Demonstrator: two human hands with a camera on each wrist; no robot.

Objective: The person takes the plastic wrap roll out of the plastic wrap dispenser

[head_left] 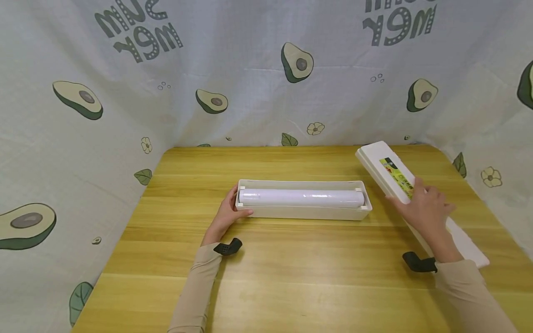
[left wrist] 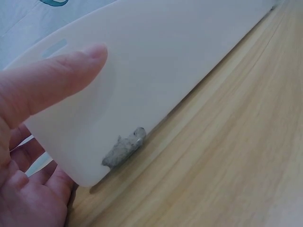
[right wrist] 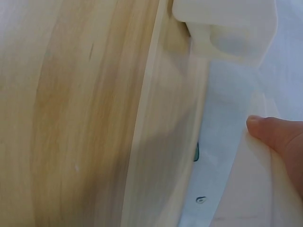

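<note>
A long white plastic box lies on the table with its top off, and a roll of cling film sits inside along its length. My left hand grips the left end of the box, thumb on the front wall and fingers behind the end. That thumb lies flat on the white wall in the left wrist view, above a grey, crumpled patch near the bottom edge. My right hand holds the long white lid across its width, with a yellow-green label on top. The lid slants at the right of the box.
The wooden table reaches to a white cloth printed with avocados, which hangs behind and at both sides. A black wrist camera mount sits on the left sleeve, another mount on the right.
</note>
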